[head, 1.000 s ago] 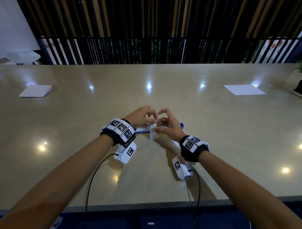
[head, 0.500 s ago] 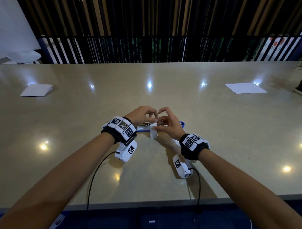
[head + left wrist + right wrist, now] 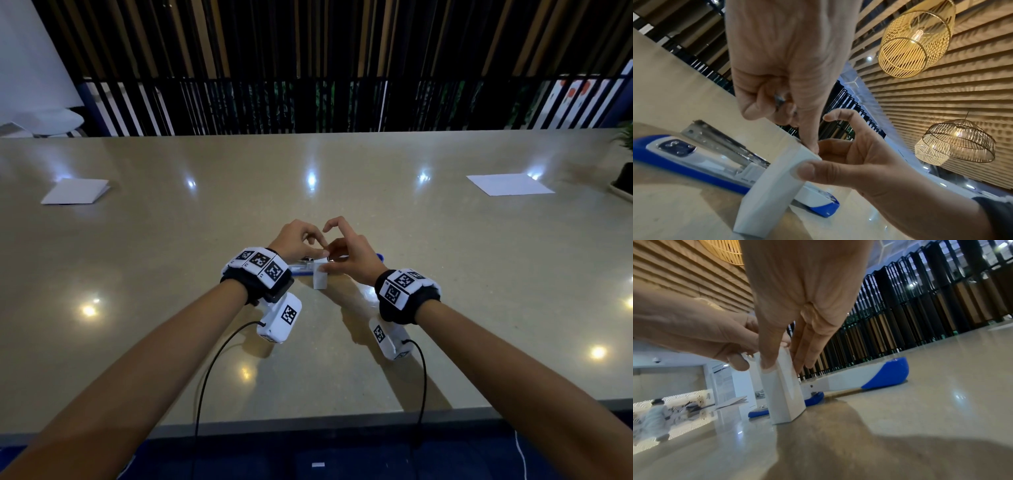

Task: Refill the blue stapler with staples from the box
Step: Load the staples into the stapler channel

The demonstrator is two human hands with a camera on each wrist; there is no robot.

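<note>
two hands meet over the near middle of the table [image 3: 445, 274], both at the top of a small white box [image 3: 320, 279] that stands upright on its end. the right hand [image 3: 352, 260] holds the box near its top, thumb on the near face and straight fingers down the far side, as the right wrist view shows; its index finger is raised and curled clear of the box. the left hand [image 3: 296, 241] has its fingers curled in, with the fingertips [image 3: 812, 146] pinching at the box's upper edge, and something small and metallic shows inside the curl, too unclear to name. just behind the box lies the blue stapler [image 3: 378, 256], opened flat along the table, its metal channel [image 3: 719, 138] exposed on the left and its blue tip on the right. farther off, a folded white sheet [image 3: 75, 191] lies to the far left and a flat white paper [image 3: 508, 184] to the far right. beyond the table's far edge stands a dark slatted screen [image 3: 308, 68].
</note>
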